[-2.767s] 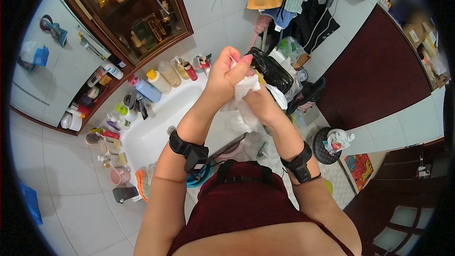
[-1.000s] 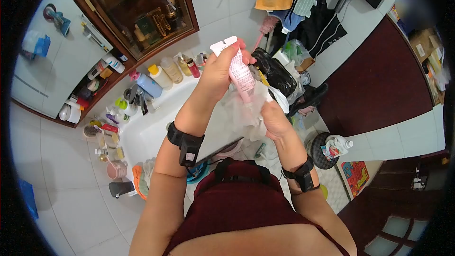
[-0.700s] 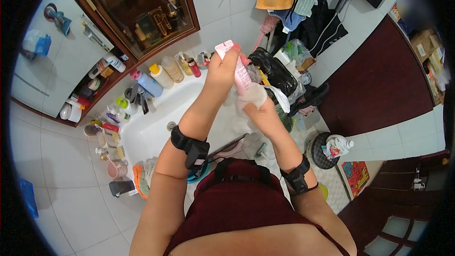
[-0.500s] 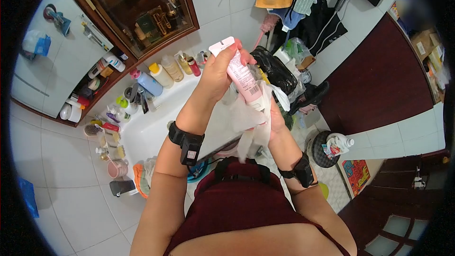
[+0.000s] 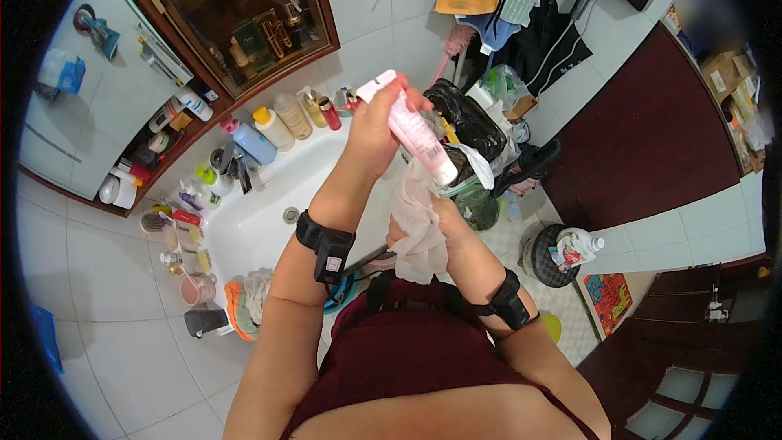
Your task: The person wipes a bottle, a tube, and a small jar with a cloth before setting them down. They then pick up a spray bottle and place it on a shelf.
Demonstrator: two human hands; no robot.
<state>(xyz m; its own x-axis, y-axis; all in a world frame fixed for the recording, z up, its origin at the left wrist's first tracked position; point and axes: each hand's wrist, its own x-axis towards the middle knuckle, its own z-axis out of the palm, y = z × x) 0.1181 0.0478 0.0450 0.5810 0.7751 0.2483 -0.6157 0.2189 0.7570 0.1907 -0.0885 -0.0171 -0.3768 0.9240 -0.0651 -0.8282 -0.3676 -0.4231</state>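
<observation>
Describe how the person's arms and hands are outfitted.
The sleeveless left arm wears a black strap with a boxy black device marked by a small pale square. The sleeveless right arm wears a similar black strapped device. The left hand and right hand are gloveless.

smooth plastic tube (image 5: 420,137); wrinkled paper-like sheet (image 5: 421,232); glossy plastic bag (image 5: 470,121); smooth basin (image 5: 254,232).

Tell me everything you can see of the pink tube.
The pink tube looks plastic: pale, with a broad flat end, print too small to read and a whitish opposite end. The left hand grips it near the flat end, in the air, slanting towards lower right in the picture. A white tissue is close below; contact is unclear.
</observation>
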